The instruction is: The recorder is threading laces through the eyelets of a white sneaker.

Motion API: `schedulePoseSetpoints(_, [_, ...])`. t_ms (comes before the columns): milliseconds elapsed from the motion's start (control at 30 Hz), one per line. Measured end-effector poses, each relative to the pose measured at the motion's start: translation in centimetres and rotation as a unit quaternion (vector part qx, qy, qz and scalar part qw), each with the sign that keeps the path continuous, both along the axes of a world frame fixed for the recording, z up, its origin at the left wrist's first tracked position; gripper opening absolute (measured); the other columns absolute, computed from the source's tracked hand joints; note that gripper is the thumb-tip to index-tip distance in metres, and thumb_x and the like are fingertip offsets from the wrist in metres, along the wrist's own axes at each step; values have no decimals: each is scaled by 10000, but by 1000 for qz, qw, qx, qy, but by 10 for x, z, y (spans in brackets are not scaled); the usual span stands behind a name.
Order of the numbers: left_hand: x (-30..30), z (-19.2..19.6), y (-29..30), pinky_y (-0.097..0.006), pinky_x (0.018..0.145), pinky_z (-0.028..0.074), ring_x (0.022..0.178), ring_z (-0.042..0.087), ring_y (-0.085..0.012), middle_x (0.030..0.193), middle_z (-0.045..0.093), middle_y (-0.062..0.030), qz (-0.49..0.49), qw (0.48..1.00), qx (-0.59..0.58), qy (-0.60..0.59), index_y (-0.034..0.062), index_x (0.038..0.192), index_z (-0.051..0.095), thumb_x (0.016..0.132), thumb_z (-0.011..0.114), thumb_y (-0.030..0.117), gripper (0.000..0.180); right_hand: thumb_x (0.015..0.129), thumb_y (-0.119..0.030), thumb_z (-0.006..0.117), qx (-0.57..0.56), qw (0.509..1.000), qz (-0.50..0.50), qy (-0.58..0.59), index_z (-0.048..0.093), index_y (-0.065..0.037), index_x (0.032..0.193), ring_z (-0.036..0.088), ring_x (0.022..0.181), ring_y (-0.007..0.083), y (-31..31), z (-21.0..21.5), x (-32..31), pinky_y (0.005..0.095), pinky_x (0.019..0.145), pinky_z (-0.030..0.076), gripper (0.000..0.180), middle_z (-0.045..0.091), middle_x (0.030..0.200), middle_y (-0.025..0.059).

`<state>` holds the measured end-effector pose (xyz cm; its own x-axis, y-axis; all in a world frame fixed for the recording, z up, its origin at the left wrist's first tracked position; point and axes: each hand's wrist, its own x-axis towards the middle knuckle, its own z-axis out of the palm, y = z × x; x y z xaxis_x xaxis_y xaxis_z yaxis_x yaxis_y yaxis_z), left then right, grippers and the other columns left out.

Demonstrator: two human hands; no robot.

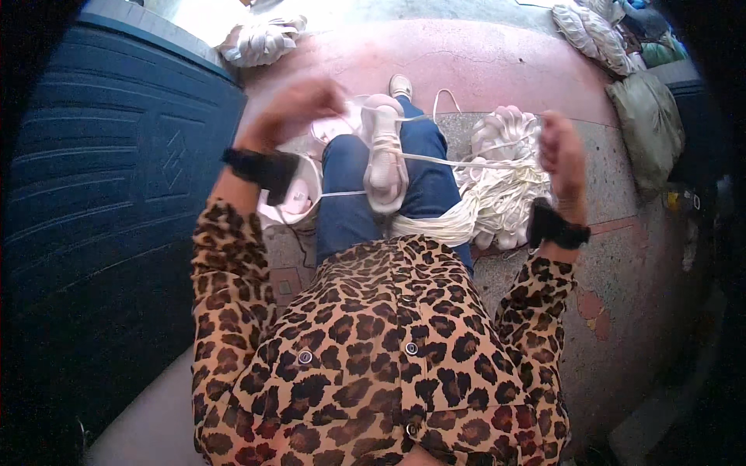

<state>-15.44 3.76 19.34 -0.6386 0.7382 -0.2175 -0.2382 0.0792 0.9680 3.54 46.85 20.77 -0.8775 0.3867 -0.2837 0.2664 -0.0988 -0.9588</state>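
Note:
A pale pinkish-white shoe (pixel 385 167) lies lengthwise on my lap between my thighs, with white lace crossing its middle. From it a shoelace (pixel 454 162) runs taut to the right toward my right hand (pixel 562 159), which is raised with its fingers curled closed; the lace's end at the fingers is hard to make out. My left hand (pixel 307 107) is lifted beyond my left knee, smeared by motion, so its fingers do not show clearly. Another lace strand crosses my left thigh. A thick hank of white laces (pixel 443 225) drapes over my right thigh.
Right of my leg is a tied bundle of pale shoe parts (pixel 503 132). On the left, a white container (pixel 317 182) holds pinkish pieces. Blue panelled doors (pixel 124 147) flank my left. Farther off are a white bundle (pixel 268 39) and a pale sack (pixel 645 124).

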Motion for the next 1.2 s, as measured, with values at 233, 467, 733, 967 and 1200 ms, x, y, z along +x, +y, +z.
schedulePoseSetpoints(233, [-67,52,-127,-274,566,370,562,383,-96,651,367,50,334,916,192,-116,60,999,591,1048,520,254,212,959,-257,582,118,953,279,24,719,21,1034,625,657,242,-117,-128,-8,381,648,505,320,682,740,87])
schedulePoseSetpoints(467, [-2,-69,-50,-228,506,366,557,463,-75,674,543,21,203,950,-231,59,30,1046,677,993,569,243,245,889,-227,621,349,895,275,43,709,6,904,659,805,414,-152,-167,-32,467,728,515,250,655,815,244])
schedulePoseSetpoints(733, [95,-116,74,-282,522,477,584,603,-112,675,635,-43,68,960,-268,44,15,990,644,1002,572,292,286,852,-207,591,508,792,336,-37,707,11,798,679,815,408,-160,-169,-49,486,738,546,252,672,846,273])
schedulePoseSetpoints(967, [115,-133,84,-444,742,500,838,651,-363,858,662,-230,132,922,-303,204,-33,954,650,966,554,251,301,880,-224,690,142,928,342,-44,733,20,855,649,686,162,-157,-166,-63,324,636,525,249,692,746,77])
schedulePoseSetpoints(1200, [115,-139,86,-506,821,498,947,638,-464,951,668,-283,164,919,-305,186,-25,990,657,957,536,251,304,926,-245,669,173,958,228,-15,737,12,1017,629,741,114,-128,-161,-54,295,690,506,282,720,828,78])
